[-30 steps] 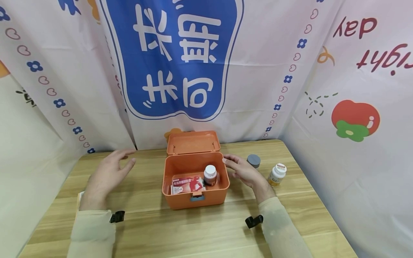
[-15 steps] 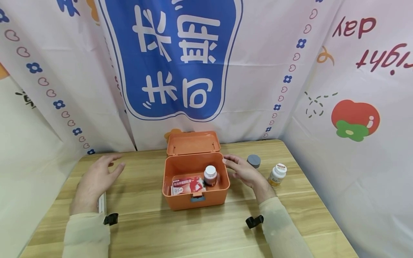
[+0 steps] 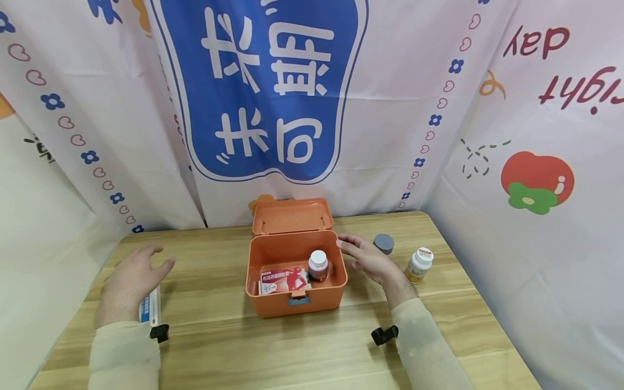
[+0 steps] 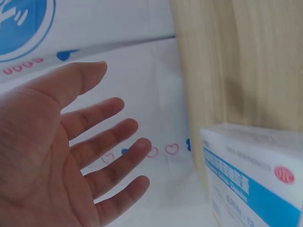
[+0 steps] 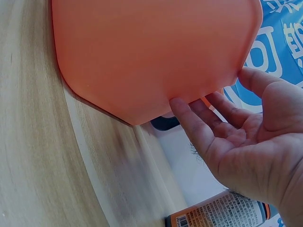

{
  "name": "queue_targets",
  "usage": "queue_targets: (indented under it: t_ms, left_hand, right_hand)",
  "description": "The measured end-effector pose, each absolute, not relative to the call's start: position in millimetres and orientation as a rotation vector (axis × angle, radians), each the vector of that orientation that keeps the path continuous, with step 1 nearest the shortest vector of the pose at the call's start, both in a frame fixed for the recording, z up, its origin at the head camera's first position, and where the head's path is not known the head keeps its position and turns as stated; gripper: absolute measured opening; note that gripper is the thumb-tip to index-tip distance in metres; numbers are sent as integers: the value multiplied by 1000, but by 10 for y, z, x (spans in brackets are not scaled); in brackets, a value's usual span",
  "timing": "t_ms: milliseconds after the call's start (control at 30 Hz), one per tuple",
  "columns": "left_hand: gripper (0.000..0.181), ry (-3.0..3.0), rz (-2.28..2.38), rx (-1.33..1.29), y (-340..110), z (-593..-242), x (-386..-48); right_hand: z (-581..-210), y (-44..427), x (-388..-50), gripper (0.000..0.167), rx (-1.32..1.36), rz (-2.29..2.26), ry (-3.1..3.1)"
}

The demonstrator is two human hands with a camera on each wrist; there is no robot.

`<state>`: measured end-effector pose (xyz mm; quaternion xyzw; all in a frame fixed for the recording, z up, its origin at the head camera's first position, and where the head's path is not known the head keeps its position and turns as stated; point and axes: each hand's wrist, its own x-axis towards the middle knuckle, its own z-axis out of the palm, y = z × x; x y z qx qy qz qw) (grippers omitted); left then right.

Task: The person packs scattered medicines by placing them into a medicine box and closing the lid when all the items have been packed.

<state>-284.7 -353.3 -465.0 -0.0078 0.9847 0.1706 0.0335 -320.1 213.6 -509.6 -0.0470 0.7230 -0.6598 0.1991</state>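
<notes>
I have the left hand (image 3: 131,279) out near the left edge of the table (image 3: 209,352), fingers spread and holding nothing, beside the blue-and-white OTC carton (image 4: 253,177), which the head view shows only in part. My right hand (image 3: 365,257) touches the right rear corner of the orange box (image 3: 278,307); whether it grips or merely rests there, I cannot tell. The box sits toward the table's far edge, lid (image 3: 293,215) tipped back, a red-and-white ibuprofen carton (image 3: 283,280) and a white-capped bottle (image 3: 318,265) inside. I judge this a reach for the OTC carton while the box is steadied; the next move calls for lowering and closing the left fingers around it.
</notes>
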Motion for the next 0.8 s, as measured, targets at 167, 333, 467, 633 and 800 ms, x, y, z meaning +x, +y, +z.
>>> queue_targets:
  t_ms: [167,333,467,633,800]
  left_hand:
    - [85,2968,503,-95,-3656,-4679,-2828]
    - [92,2887,460,-173,-3741,-4659,-2796]
    - [95,2832,457,-222,-3773,-4641,-2746]
    - [94,2758,493,-272,-3785,-4634,-2664]
    - [91,2728,480,-296,-3766,-4646,-2647]
  right_hand:
    - [-5103,2137,-3204,59,-128,-1845,2016]
    - [-5109,2135,-3202,59,-125,-1846,2014]
    - [-5105,2133,-3201,59,-129,-1845,2016]
    - [-5098,2130,-3199,59,-127,-1844,2015]
    - [-5101,2132,-3202,59,-136,-1847,2011]
